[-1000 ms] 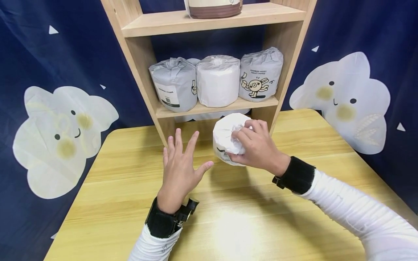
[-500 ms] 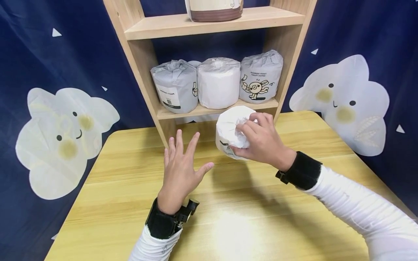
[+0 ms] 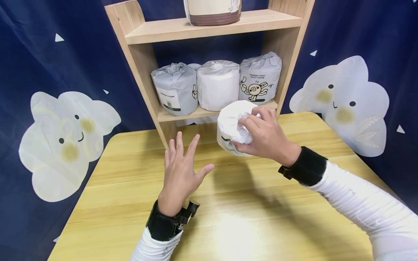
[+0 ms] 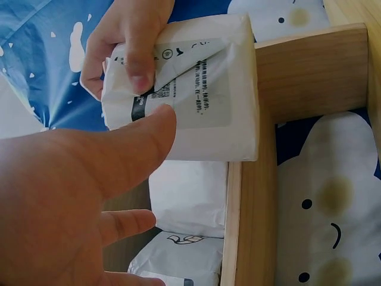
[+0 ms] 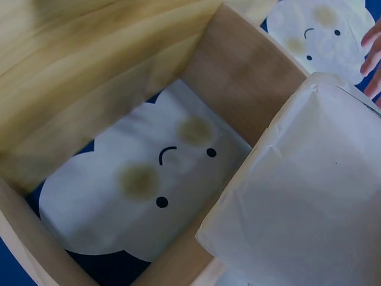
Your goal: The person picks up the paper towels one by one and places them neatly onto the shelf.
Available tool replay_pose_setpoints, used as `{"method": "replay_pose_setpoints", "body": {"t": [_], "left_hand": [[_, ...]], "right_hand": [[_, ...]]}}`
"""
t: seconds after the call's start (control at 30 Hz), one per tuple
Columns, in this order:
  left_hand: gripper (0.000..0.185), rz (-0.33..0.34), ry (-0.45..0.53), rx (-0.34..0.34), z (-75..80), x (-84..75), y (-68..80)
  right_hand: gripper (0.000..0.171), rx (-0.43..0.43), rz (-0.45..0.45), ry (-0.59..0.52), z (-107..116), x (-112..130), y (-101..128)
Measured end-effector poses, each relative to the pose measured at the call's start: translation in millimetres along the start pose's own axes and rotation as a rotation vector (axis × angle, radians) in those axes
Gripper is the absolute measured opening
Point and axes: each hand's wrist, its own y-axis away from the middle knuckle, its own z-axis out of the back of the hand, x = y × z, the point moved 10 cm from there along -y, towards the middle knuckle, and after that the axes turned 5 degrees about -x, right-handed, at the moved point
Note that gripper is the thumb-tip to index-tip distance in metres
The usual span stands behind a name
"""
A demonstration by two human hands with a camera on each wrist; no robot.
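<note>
My right hand grips a white paper-wrapped toilet roll by its gathered top, holding it above the wooden table just in front of the wooden shelf unit. In the left wrist view the roll shows a printed label, with the right hand's fingers curled over its edge. The right wrist view shows the roll's wrapper close up. My left hand hovers over the table with fingers spread, holding nothing, left of the roll.
Three wrapped rolls stand side by side on the shelf unit's middle shelf. A brown-and-cream container sits on the upper shelf. More white packs lie under the middle shelf. A dark blue curtain with cloud faces hangs behind.
My right hand has lifted the roll upward and slightly right, nearer the middle shelf. The left hand has stayed about where it was.
</note>
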Motion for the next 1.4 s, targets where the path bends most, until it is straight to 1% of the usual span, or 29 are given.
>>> {"method": "replay_pose_setpoints", "body": {"t": [0.17,0.43,0.67,0.83,1.07,1.4], "left_hand": [[0.091,0.002,0.001,0.001,0.7,0.1,0.1],[0.091,0.002,0.002,-0.002,2.3,-0.1,0.2],[0.091,0.013,-0.017,0.002,2.5,1.7,2.5],[0.091,0.009,-0.011,-0.007,3.5,1.1,2.8],[0.090,0.004,0.004,-0.012,3.9,-0.9,2.9],[0.091,0.007,-0.006,-0.008,3.7,-1.2,2.9]], "right_hand": [[0.046,-0.020,0.013,0.004,6,1,-6],[0.042,-0.088,0.024,-0.014,19,1,-16],[0.044,-0.095,0.011,-0.026,25,-3,-22],[0.045,-0.113,-0.003,-0.024,30,-7,-26],[0.043,-0.144,-0.008,-0.024,39,-11,-33],[0.044,-0.173,0.011,-0.017,49,-17,-40]]}}
